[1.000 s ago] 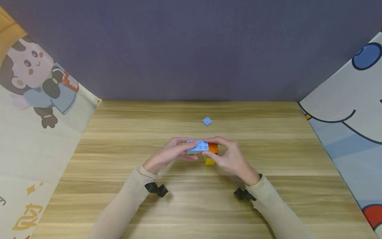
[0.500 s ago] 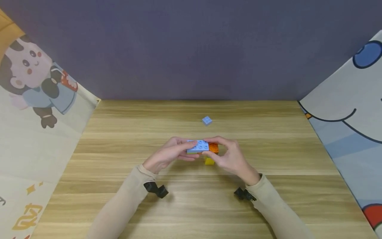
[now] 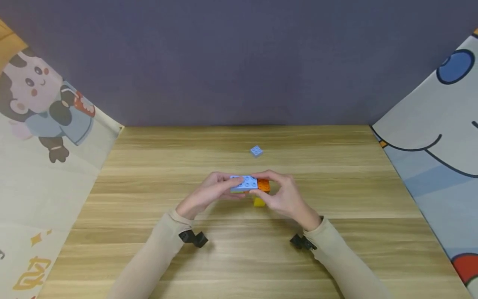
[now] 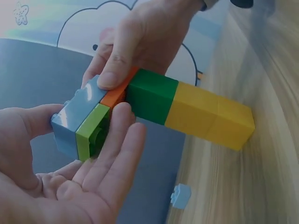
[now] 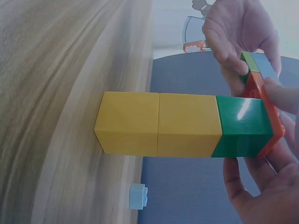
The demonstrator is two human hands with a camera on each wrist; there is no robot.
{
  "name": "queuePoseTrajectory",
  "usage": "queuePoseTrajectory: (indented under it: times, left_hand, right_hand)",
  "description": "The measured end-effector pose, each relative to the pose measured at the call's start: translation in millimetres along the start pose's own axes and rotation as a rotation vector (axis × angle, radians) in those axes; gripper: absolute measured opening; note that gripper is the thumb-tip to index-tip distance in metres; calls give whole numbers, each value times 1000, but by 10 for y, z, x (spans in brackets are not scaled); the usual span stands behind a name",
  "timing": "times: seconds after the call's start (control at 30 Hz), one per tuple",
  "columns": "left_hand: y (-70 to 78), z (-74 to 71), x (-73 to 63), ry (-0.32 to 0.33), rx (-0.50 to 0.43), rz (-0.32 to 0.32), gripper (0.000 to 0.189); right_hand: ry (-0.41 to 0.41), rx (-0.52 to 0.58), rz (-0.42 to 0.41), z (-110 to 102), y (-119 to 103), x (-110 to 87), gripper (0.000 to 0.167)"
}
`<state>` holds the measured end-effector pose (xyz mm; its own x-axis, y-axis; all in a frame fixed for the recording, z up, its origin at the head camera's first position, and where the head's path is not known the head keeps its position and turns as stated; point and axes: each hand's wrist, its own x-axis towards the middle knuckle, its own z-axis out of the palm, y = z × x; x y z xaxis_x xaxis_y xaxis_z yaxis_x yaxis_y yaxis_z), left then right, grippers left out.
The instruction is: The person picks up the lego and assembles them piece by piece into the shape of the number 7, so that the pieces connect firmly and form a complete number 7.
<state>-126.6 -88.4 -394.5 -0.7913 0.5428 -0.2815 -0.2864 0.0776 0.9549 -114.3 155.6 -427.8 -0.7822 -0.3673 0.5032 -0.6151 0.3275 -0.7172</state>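
Note:
A tower stands on the table: two yellow blocks [image 5: 189, 114], a green block [image 4: 152, 95] above them, then a flat orange brick [image 3: 264, 185] reaching out to the left. A light blue brick [image 3: 249, 182] lies on the orange one's left part. Under the blue brick's left end sits a lime green brick [image 4: 92, 122]. My left hand [image 3: 205, 194] grips that end, thumb on the blue top and fingers below the lime brick. With thumb and index finger, my right hand [image 3: 285, 198] pinches the blue brick's right end, close to the orange brick.
Behind the tower, a small light blue brick [image 3: 256, 151] lies on the wooden table [image 3: 168, 153]. A dark panel [image 3: 239, 62] rises along the back edge. Printed cloth panels [image 3: 429, 124] flank the table on both sides.
The whole scene has shifted slightly left in the head view. Both hands keep their hold on the bricks, with no clear movement against the tower.

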Motion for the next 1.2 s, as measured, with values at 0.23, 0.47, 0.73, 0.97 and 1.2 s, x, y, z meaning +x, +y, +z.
queuePoseTrajectory:
  times: [0.23,0.47,0.73,0.97,1.2]
  left_hand:
    - [-29,19,8,72,28,33,46]
    - [-24,56,21,115,-45,18,47]
    - [-52,70,23,94,10,86,46]
    - [-60,93,-24,163,263,260,43]
    - [-111,161,-10,201,379,437,36]
  right_hand:
    - [2,-1,-4,15,4,-4,35]
    - [4,-6,-10,9,6,-18,36]
    - [5,-5,-10,-7,-3,-19,37]
    - [-1,-11,5,-2,-4,-15,37]
    - [-17,0,30,5,-3,-29,36]
